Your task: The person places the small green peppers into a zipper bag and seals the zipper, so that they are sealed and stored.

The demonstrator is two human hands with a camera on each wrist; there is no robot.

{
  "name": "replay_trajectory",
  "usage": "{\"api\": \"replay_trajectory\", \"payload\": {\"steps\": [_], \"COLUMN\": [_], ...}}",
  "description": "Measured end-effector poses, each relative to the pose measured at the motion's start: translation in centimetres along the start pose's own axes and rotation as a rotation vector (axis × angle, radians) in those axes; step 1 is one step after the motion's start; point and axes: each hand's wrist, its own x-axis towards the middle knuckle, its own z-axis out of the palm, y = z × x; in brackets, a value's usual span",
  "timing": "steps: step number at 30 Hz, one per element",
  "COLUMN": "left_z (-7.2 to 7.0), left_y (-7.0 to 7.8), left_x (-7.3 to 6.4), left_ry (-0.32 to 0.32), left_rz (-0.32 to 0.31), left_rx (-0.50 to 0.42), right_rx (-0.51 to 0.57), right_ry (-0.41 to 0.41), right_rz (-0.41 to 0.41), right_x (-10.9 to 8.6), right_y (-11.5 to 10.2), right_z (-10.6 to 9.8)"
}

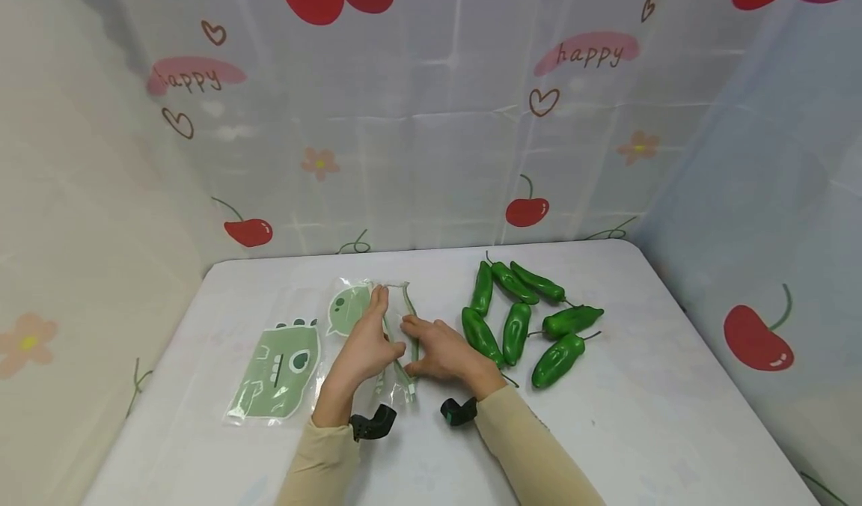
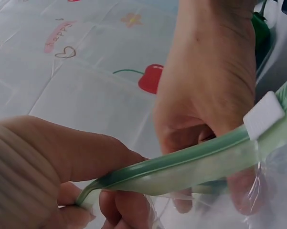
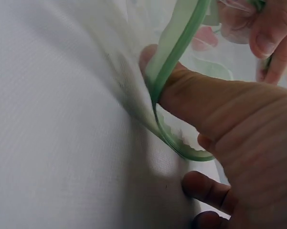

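Note:
A clear zip bag [image 1: 348,310] with a pale green print lies left of the table's middle, its zip edge facing right. In the left wrist view, my left hand [image 1: 364,350] pinches the green zip strip [image 2: 181,160], thumb above and fingertips below. A white slider [image 2: 264,114] sits farther along that strip. My right hand [image 1: 444,350] grips the other side of the mouth. Its thumb [image 3: 193,93] reaches inside the parted green rim in the right wrist view, and the other fingers stay outside. The bag's mouth gapes between both hands.
Several green peppers [image 1: 515,332] lie in a loose group right of my right hand. A second zip bag [image 1: 283,379] with a green cartoon face lies flat to the left. A printed curtain [image 1: 431,139] hangs behind the white table [image 1: 646,431].

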Motion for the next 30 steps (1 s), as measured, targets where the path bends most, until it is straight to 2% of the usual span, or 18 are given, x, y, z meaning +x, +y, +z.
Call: {"api": "replay_trajectory", "payload": {"steps": [4, 8, 15, 21, 30], "left_z": [0.3, 0.5, 0.9, 1.1, 1.2], "left_y": [0.0, 0.0, -0.1, -0.3, -0.1], "left_x": [0.0, 0.0, 0.0, 0.1, 0.1], "left_ry": [0.010, 0.019, 0.028, 0.007, 0.027], "left_rz": [-0.004, -0.006, -0.007, -0.031, -0.036], "left_rx": [0.019, 0.025, 0.057, 0.052, 0.043], "right_rx": [0.095, 0.171, 0.246, 0.296, 0.329], "right_ry": [0.047, 0.131, 0.285, 0.348, 0.363], "right_rz": [-0.038, -0.081, -0.118, -0.047, 0.032], "right_x": [0.0, -0.1, -0.5, -1.0, -2.4], "right_y": [0.1, 0.2, 0.3, 0.2, 0.6], "right_z": [-0.2, -0.2, -0.6, -1.6, -3.6]}}
